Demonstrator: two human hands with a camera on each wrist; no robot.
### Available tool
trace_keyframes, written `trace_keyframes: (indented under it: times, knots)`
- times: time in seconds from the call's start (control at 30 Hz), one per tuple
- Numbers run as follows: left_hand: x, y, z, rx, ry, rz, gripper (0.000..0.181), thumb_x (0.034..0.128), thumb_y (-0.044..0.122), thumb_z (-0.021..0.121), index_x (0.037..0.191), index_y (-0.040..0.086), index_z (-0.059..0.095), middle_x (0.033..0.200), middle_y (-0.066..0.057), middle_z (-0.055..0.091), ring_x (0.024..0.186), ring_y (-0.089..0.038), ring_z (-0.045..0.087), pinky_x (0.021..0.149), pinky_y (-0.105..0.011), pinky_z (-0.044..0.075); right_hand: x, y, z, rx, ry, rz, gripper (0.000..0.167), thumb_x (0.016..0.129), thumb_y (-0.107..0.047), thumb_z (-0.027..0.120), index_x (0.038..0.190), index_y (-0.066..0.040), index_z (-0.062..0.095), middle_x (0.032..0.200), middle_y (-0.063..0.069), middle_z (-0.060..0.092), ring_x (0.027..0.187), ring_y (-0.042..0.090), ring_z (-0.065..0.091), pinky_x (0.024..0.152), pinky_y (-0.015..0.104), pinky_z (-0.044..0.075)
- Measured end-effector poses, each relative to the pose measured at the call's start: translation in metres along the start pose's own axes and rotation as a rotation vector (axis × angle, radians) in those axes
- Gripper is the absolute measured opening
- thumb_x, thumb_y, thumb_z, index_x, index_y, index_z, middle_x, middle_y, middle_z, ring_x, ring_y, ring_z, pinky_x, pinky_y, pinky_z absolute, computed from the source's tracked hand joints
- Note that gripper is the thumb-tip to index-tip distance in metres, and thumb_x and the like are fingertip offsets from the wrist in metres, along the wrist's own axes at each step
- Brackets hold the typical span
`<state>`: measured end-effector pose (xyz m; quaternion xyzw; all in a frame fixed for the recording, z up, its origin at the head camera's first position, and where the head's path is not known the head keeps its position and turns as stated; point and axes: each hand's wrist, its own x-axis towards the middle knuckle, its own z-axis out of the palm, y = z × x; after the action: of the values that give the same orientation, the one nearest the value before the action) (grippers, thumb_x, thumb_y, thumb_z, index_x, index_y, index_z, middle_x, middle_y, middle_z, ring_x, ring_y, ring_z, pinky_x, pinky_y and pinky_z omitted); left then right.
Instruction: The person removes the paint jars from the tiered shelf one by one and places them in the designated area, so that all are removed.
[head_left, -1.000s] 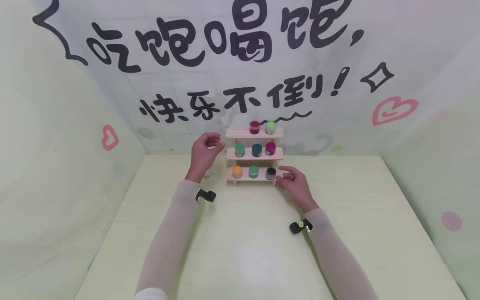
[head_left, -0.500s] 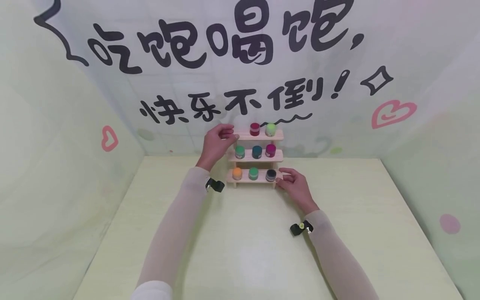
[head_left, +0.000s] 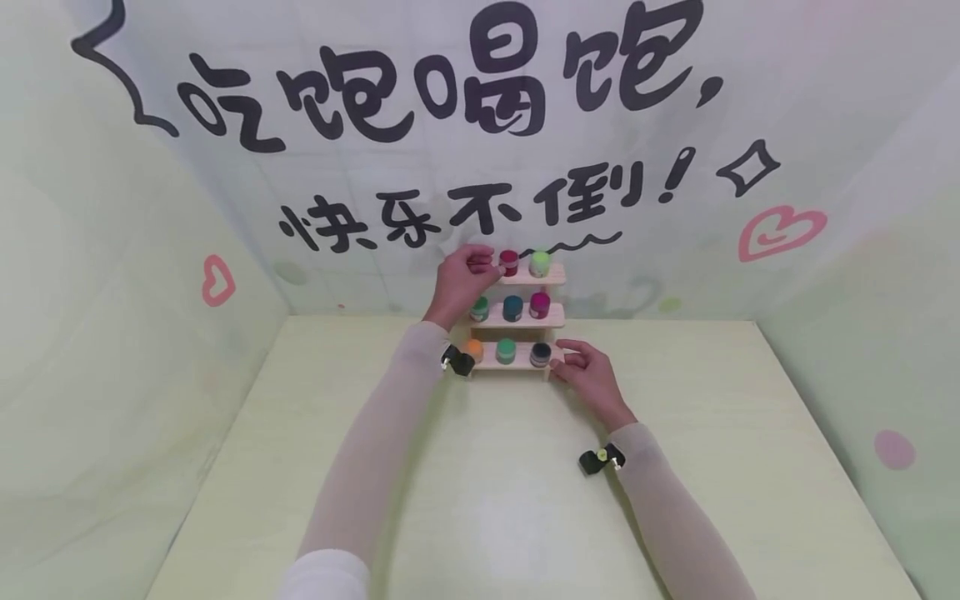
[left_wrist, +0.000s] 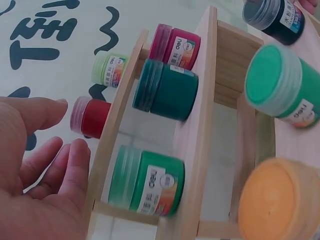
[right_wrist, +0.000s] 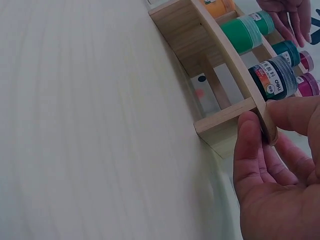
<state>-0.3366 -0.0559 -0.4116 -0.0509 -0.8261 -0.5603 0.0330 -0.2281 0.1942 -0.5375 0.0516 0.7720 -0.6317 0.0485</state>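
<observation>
A three-tier wooden display stand (head_left: 557, 315) holds small paint jars. My left hand (head_left: 463, 279) is at the left of the top tier, its fingers and thumb parted close to a red paint jar (left_wrist: 95, 117); a small gap shows between them in the left wrist view. To the right of that jar is a light green paint jar (head_left: 539, 264). My right hand (right_wrist: 285, 170) pinches the right end of the lowest shelf (right_wrist: 250, 95), close to a black paint jar (right_wrist: 273, 77).
Green (left_wrist: 147, 180), teal (left_wrist: 165, 90) and magenta (left_wrist: 176, 47) jars sit on the middle tier. The lowest tier also bears an orange jar (left_wrist: 280, 200) and another green jar (head_left: 506, 351). Behind the pale table (head_left: 480, 483) hangs a printed cloth (head_left: 375, 167).
My left hand has moved rightward from beside the stand to the red paint jar on the top tier. The right hand has kept its hold on the bottom shelf.
</observation>
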Motion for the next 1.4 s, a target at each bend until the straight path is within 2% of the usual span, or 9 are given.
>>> trace_keyframes:
  times: [0.23,0.4,0.63,1.0,1.4]
  knots:
    - [0.007,0.005,0.011,0.031,0.007,-0.018,0.045,0.0894,0.024,0.086,0.13,0.015,0.069,0.121,-0.001,0.072,0.112,-0.017,0.07,0.099,-0.029,0.06,0.0,-0.003,0.002,-0.007,0.0,0.02,0.047,0.097,-0.017,0.078,0.141,-0.01,0.063,0.1,0.008,0.072,0.087,0.012,0.077,0.08,0.021,0.063]
    - [0.012,0.008,0.014,0.104,-0.007,-0.032,0.048,0.0869,0.028,0.089,0.129,0.015,0.07,0.117,-0.002,0.074,0.107,-0.017,0.069,0.097,-0.032,0.06,-0.001,-0.002,0.003,-0.01,0.006,0.016,0.047,0.097,-0.016,0.078,0.141,-0.01,0.063,0.102,0.01,0.073,0.087,0.013,0.077,0.08,0.021,0.064]
    - [0.013,0.008,0.015,0.166,-0.033,-0.001,0.043,0.088,0.028,0.087,0.126,0.014,0.073,0.116,-0.005,0.076,0.106,-0.02,0.07,0.098,-0.035,0.059,-0.001,0.002,0.004,0.01,-0.003,0.009,0.048,0.097,-0.015,0.077,0.142,-0.01,0.062,0.103,0.01,0.074,0.088,0.013,0.077,0.081,0.023,0.065]
    - [0.007,0.009,0.008,0.089,-0.06,-0.027,0.042,0.0874,0.03,0.089,0.125,0.018,0.073,0.116,0.0,0.074,0.107,-0.017,0.068,0.097,-0.032,0.06,-0.001,0.001,0.003,0.014,-0.001,-0.006,0.048,0.097,-0.014,0.077,0.142,-0.009,0.062,0.105,0.013,0.076,0.088,0.013,0.078,0.082,0.023,0.064]
    - [-0.011,0.011,-0.009,0.03,-0.092,-0.041,0.044,0.0884,0.031,0.088,0.128,0.018,0.071,0.119,0.001,0.074,0.11,-0.017,0.069,0.102,-0.033,0.059,-0.004,-0.003,0.003,0.021,-0.001,0.013,0.048,0.096,-0.012,0.077,0.142,-0.008,0.062,0.105,0.013,0.074,0.088,0.011,0.077,0.083,0.024,0.065]
